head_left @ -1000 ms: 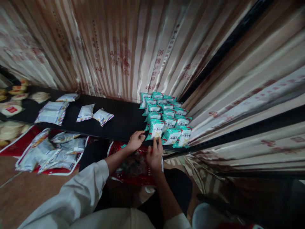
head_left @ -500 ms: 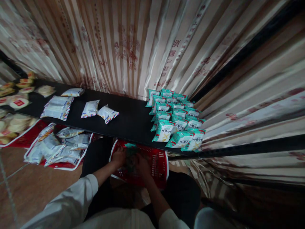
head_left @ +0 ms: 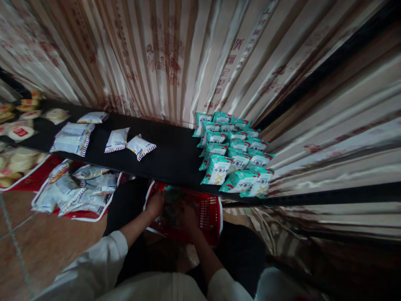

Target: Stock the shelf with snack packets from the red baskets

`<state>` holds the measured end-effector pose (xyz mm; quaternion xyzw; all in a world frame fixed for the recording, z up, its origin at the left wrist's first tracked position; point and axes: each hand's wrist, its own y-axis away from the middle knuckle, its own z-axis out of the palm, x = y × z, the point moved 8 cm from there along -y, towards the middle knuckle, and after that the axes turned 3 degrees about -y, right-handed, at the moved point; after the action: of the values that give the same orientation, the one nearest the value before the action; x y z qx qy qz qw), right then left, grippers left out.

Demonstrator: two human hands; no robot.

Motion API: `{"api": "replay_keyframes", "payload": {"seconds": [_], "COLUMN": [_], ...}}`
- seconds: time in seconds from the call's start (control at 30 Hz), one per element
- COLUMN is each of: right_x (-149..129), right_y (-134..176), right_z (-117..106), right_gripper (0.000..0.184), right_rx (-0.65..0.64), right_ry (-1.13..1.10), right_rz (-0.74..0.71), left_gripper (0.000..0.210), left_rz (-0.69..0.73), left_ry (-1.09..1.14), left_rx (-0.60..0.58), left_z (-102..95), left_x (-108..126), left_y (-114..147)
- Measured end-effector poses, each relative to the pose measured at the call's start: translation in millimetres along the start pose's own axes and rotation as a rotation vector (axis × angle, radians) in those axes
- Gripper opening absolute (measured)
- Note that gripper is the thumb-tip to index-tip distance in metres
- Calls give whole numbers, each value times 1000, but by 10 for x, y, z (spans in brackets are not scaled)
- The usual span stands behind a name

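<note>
Fingers of our left hand [head_left: 156, 204] and right hand [head_left: 188, 215]: too dim, we cannot tell if gripping | green packs [head_left: 172, 193]: in basket [head_left: 213, 215], between hands | step, we judge: handling these packs | next: likely calls for sure pinch, clear of shelf [head_left: 175, 163] edge

The fingertips of the left hand [head_left: 156, 203] and right hand [head_left: 187, 214] are lost in shadow inside the red basket [head_left: 209, 211]; their grip on the blurred green wrapper [head_left: 173, 195] cannot be told. Front packets [head_left: 217, 170] partly hide those behind. The left edge cuts off the shelf [head_left: 171, 163] and pale round goods [head_left: 23, 161].
</note>
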<state>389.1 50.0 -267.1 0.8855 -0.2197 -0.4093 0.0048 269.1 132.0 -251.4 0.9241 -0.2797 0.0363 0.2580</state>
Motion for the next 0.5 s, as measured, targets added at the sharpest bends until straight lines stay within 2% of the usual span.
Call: {"api": "replay_keyframes", "payload": {"seconds": [0.1,0.2,0.37,0.5], "right_x": [-10,-60,-287,-508], "right_y": [-1,-17,23,98], "right_z": [-123,-229,-420,-564], "right_gripper": [38,42,46,47], "right_rx": [38,67,135,96], "right_ry": [-2,-18,-35,-24], "right_rz": [-27,-69,-244,-394], "left_gripper": [37,36,52,53], "left_rz": [16,91,300,437], "left_ry": [31,62,61,58], "left_rx": [63,87,120,142], "left_z": [-277,-488,-696,-863], "left_x": [-11,17,204,391], "left_y": [58,151,408,561]}}
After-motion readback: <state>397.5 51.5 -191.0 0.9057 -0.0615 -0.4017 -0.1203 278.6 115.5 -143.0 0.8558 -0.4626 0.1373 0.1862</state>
